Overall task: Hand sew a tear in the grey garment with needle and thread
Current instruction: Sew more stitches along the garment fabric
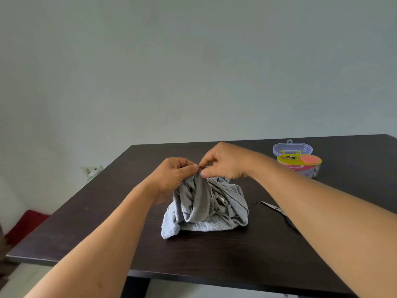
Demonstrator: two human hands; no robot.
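The grey garment (pixel 206 207) sits bunched on the dark table (pixel 214 250), its top pulled up into a peak. My left hand (pixel 174 177) grips that raised fold from the left. My right hand (pixel 223 162) meets it from the right, thumb and forefinger pinching at the fabric's top edge, where a thin needle (pixel 205 167) just shows between the fingertips. The thread is too fine to make out. The tear itself is hidden in the folds.
Scissors (pixel 277 210) lie on the table right of the garment, partly under my right forearm. An open sewing kit box (pixel 299 164) with its clear lid stands at the back right. A wall socket (pixel 92 172) is beyond the table's left edge.
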